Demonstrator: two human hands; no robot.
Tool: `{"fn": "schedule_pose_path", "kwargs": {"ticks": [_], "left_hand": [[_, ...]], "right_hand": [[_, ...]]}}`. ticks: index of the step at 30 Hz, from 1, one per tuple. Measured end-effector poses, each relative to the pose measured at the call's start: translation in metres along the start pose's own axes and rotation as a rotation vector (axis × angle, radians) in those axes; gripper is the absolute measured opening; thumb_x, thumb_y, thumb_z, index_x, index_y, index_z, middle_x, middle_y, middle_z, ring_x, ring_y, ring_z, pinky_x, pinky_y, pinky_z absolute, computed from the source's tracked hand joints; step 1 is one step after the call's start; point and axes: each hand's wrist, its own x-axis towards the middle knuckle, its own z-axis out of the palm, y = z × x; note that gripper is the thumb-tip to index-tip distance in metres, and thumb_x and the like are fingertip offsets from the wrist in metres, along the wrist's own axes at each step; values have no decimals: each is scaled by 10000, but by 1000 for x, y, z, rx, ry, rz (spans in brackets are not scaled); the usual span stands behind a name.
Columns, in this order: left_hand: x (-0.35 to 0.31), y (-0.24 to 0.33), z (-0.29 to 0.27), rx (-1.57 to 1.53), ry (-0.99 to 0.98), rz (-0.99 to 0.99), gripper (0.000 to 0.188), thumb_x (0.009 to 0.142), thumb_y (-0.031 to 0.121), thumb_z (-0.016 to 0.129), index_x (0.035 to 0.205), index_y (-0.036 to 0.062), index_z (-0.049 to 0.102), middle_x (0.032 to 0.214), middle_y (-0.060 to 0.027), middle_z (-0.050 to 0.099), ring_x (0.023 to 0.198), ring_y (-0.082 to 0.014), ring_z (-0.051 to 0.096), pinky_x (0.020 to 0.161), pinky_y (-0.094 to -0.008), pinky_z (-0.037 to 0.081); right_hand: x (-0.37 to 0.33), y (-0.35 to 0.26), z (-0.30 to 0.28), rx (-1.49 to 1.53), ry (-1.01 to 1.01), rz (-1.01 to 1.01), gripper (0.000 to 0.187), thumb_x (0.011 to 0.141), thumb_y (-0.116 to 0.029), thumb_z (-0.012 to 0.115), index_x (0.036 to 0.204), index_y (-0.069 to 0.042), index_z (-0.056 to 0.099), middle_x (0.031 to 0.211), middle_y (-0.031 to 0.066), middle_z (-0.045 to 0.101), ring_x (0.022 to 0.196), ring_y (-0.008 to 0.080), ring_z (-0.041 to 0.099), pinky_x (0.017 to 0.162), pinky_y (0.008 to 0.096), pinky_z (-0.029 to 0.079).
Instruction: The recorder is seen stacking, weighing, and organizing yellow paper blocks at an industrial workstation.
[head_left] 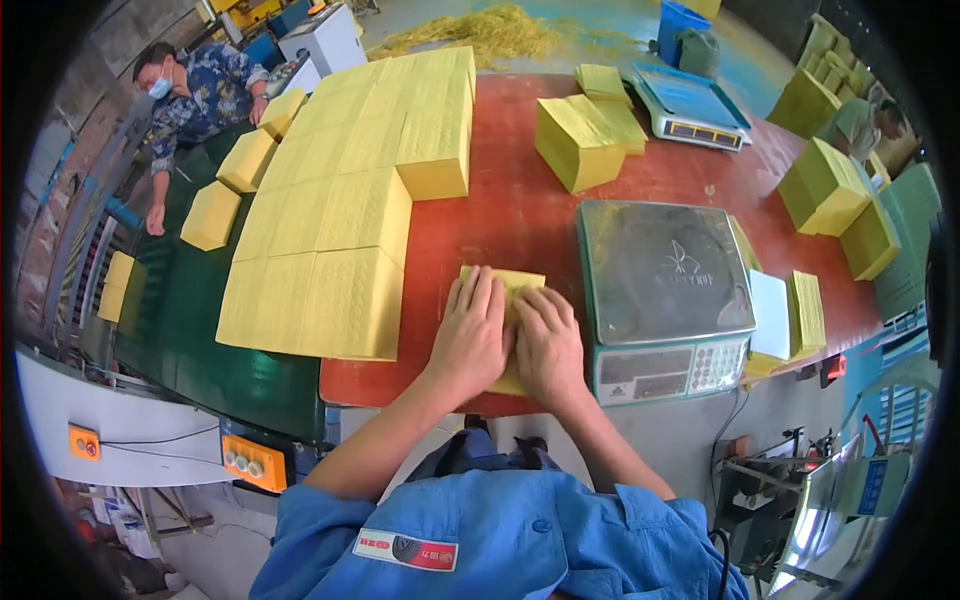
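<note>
A thin stack of yellow paper sheets (pixel 518 283) lies on the red table (pixel 520 210) near its front edge. My left hand (pixel 470 335) rests flat on the stack's left part, fingers together and stretched forward. My right hand (pixel 548 345) presses flat on its right part, beside the left one. Both palms cover most of the stack; only its far edge and a near corner show. A grey-green weighing scale (pixel 665 290) with an empty pan stands just right of my hands.
Large blocks of stacked yellow paper (pixel 340 200) cover the table's left side and a green conveyor (pixel 190 300). More yellow stacks (pixel 578 140) and a second scale (pixel 690 105) stand farther back. A person in a patterned shirt (pixel 195 95) works at far left; another sits at far right.
</note>
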Motion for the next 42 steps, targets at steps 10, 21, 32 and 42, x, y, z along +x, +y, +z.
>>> {"fn": "schedule_pose_path", "kwargs": {"ticks": [10,21,32,42], "left_hand": [[-53,68,-32,41,-71,-46,640,908,249,655,1401,-107,454,1507,-269,405,1458,-408,323,1208,-530,253],[-74,93,-17,90,-86,-88,689,911,417,646,1498,104,468,1596,-215,318,1470,-464,258,1134,-687,234],[-124,83,-43,-35,-45,-97,673,890,343,654,1483,76,481,1578,-231,356,1442,-446,324,1162,-563,260],[-82,119,-102,-596,306,-65,675,921,240,560,1511,-41,389,1586,-298,292,1473,-452,291,1198,-519,243]], "right_hand": [[-111,-16,-69,535,40,215,379,835,86,615,1205,8,626,1323,226,594,1189,374,612,966,397,519],[-184,-1,-3,1249,-57,1032,404,983,-121,571,1350,37,513,1222,131,642,1113,234,643,966,355,508],[-195,-27,-6,1531,-245,1125,403,1008,-193,559,1357,9,569,1210,114,678,1069,225,666,945,392,523],[-117,-26,-133,1136,-117,574,427,983,-188,580,1330,60,592,1151,91,652,1092,157,575,975,305,427]]}}
